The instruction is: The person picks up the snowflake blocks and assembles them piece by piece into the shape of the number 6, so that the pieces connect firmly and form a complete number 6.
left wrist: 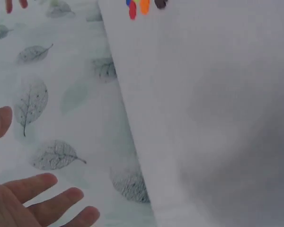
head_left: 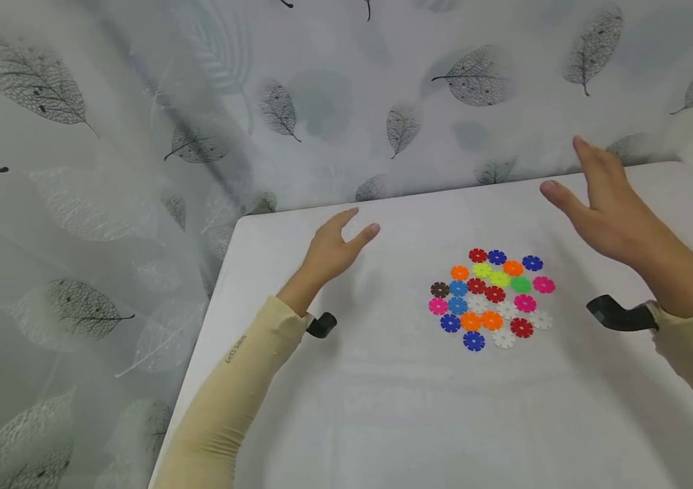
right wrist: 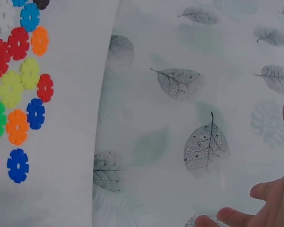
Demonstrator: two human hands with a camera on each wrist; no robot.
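Observation:
A loose cluster of notched plastic discs lies flat on the white table, right of centre in the head view. Among them are a green disc (head_left: 520, 284), a black disc (head_left: 439, 290), a lower blue disc (head_left: 473, 341) and several red, orange, yellow, pink and white ones. My left hand (head_left: 332, 250) hovers left of the cluster, fingers spread and holding nothing. Over the table's right side my right hand (head_left: 612, 210) is raised, thumb and fingers apart, also holding nothing. In the right wrist view an orange disc (right wrist: 17, 126) shows at the left, away from the fingertips (right wrist: 261, 191).
The white table (head_left: 371, 421) has its far edge against a pale curtain (head_left: 334, 102) printed with leaves, which also hangs along the left side. A black wrist mount (head_left: 622, 316) juts from the right sleeve, and another black mount (head_left: 322, 325) from the left sleeve.

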